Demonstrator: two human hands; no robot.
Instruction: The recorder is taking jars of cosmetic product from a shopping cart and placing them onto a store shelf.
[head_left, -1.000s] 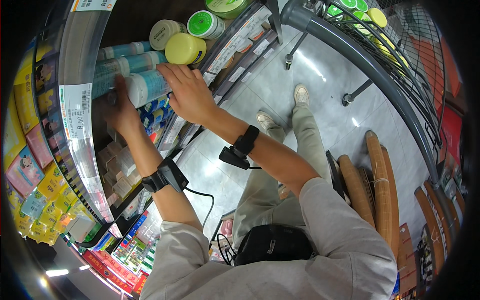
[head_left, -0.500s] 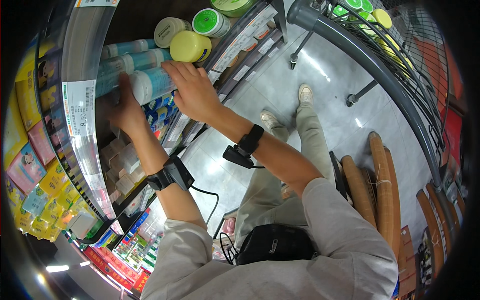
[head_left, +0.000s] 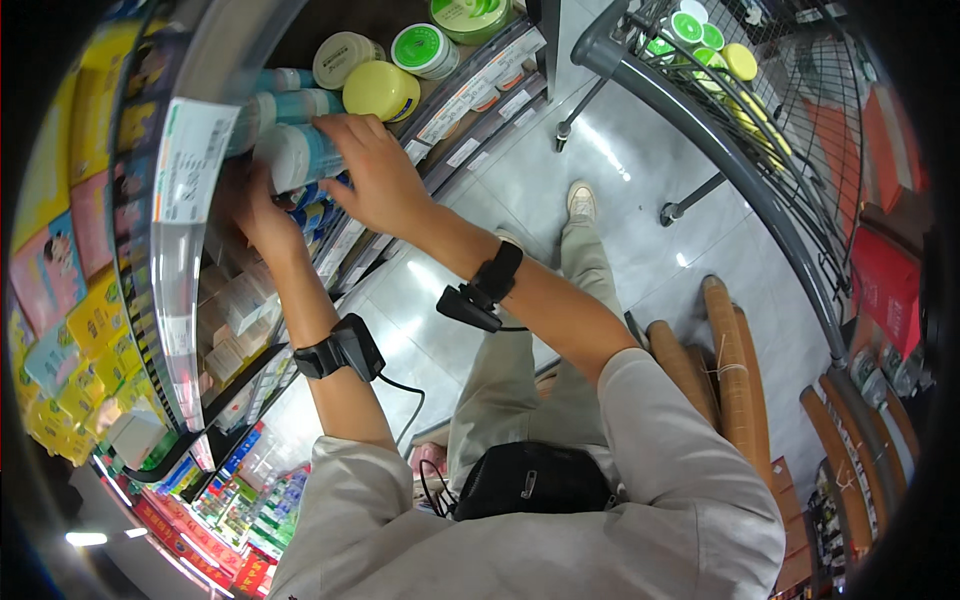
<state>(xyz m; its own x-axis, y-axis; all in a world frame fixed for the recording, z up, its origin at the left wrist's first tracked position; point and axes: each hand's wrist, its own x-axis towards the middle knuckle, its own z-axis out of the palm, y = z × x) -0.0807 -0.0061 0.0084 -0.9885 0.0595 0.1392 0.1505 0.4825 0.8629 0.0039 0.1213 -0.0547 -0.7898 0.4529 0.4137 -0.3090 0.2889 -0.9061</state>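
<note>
A light-blue, see-through bottle with a white cap [head_left: 283,157] lies on its side on the shelf at the upper left. My right hand [head_left: 378,178] reaches over its body from the right, fingers curled onto it. Below the cap is my left hand [head_left: 268,220], its thumb side against the cap; its other fingers are in shadow and blurred. More light-blue bottles [head_left: 312,103] lie just beyond. On the far side sit a yellow jar [head_left: 381,91], a cream-lidded jar [head_left: 343,60] and a green-lidded white jar [head_left: 420,48]. Both wrists wear black straps with small devices.
A clear shelf edge with a price tag [head_left: 195,160] runs close on my left. Small boxes [head_left: 238,308] fill a lower shelf. At the right stands a cart with a dark handle [head_left: 720,130], holding jars [head_left: 738,62]. Brown rolled mats [head_left: 735,370] stand behind it.
The view has shifted a little. The white-capped bottle has moved slightly farther in, toward the other bottles, with my right hand still over it. My left hand has drawn in below the cap.
</note>
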